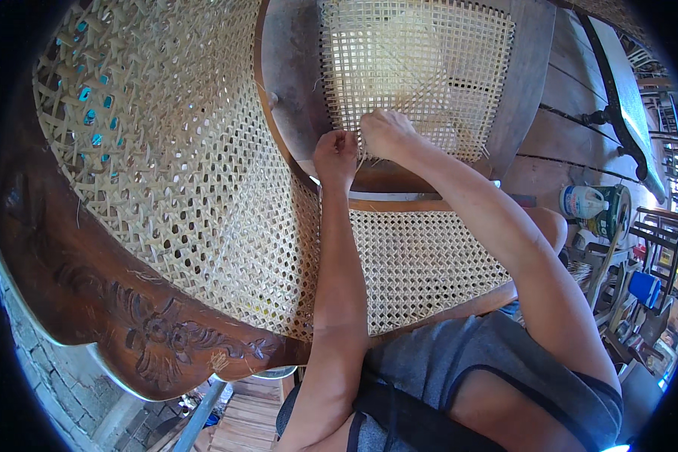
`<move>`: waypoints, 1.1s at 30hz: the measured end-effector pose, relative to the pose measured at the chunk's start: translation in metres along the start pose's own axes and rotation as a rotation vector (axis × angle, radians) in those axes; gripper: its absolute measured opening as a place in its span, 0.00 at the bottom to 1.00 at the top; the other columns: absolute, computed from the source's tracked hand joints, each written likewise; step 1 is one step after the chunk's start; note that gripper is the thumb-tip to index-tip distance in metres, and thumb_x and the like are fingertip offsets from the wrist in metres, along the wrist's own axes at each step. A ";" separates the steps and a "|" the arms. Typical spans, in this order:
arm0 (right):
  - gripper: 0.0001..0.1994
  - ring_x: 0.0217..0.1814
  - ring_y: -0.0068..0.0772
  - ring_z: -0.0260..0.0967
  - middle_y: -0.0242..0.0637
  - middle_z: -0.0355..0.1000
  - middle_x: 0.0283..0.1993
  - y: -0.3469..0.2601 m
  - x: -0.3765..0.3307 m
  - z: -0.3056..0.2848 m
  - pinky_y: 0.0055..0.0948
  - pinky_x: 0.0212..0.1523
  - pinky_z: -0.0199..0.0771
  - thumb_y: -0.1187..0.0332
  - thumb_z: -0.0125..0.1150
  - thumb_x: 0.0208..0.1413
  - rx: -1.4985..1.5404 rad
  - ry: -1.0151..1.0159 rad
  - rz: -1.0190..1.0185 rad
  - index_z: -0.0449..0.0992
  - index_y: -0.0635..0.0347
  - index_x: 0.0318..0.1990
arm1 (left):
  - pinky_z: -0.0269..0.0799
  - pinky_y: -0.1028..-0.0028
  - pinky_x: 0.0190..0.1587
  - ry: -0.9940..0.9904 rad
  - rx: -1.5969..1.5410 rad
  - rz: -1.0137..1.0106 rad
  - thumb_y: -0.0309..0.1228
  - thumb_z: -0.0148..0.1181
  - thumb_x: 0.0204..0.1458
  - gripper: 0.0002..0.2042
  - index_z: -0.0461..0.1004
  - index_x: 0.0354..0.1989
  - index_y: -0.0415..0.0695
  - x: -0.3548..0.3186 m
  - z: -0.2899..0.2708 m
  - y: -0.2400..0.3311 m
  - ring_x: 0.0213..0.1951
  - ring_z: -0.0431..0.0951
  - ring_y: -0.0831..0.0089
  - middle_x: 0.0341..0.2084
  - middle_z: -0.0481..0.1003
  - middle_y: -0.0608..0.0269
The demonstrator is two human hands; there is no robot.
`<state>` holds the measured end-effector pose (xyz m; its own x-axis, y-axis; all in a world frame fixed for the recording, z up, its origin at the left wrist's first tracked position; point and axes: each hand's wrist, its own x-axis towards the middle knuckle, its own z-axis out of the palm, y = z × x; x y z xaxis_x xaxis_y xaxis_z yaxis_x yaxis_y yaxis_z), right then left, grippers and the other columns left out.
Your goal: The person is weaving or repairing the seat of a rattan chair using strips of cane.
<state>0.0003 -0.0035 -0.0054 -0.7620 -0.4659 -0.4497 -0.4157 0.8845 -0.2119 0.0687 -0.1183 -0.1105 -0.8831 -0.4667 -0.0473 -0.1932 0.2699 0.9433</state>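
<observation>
A wooden frame [297, 98] holds a panel of open square cane weave [422, 53], with loose ends along its sides. At the panel's lower left corner my left hand [336, 157] is closed, fingers curled at the wood's inner edge. Just right of it my right hand [386, 134] is closed too, knuckles up, resting on the weave. A thin cane strand [362, 160] shows between the hands. What the fingertips pinch is hidden or too small to make out.
Under my arms lies a seat of finished cane [429, 248]. A large curved cane back [196, 135] with a carved wooden rail [158, 324] fills the left. To the right are a white jug [584, 202], a blue box [644, 288] and a dark-edged bench [618, 98].
</observation>
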 end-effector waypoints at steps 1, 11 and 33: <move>0.11 0.50 0.46 0.77 0.47 0.77 0.45 0.000 0.000 -0.001 0.41 0.49 0.78 0.71 0.59 0.51 -0.009 0.001 -0.005 0.79 0.62 0.42 | 0.72 0.76 0.33 -0.029 0.079 0.043 0.29 0.67 0.50 0.07 0.80 0.33 0.38 0.002 -0.002 -0.001 0.27 0.75 0.78 0.24 0.78 0.63; 0.11 0.49 0.48 0.77 0.51 0.78 0.43 0.008 0.003 -0.015 0.42 0.49 0.77 0.70 0.58 0.49 0.059 -0.129 0.003 0.80 0.63 0.39 | 0.74 0.67 0.35 -0.042 0.058 0.118 0.34 0.66 0.51 0.08 0.80 0.34 0.42 0.003 0.000 -0.002 0.30 0.79 0.64 0.28 0.78 0.58; 0.19 0.32 0.53 0.77 0.52 0.76 0.28 0.071 -0.049 -0.038 0.49 0.38 0.78 0.57 0.49 0.61 0.020 0.320 0.003 0.78 0.63 0.28 | 0.74 0.68 0.36 0.091 0.322 0.383 0.24 0.61 0.47 0.09 0.75 0.39 0.42 -0.013 0.020 0.022 0.31 0.76 0.66 0.32 0.72 0.57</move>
<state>-0.0112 0.0813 0.0340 -0.8820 -0.4450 -0.1554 -0.4060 0.8847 -0.2290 0.0671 -0.0896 -0.0961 -0.8782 -0.3512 0.3247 0.0027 0.6752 0.7376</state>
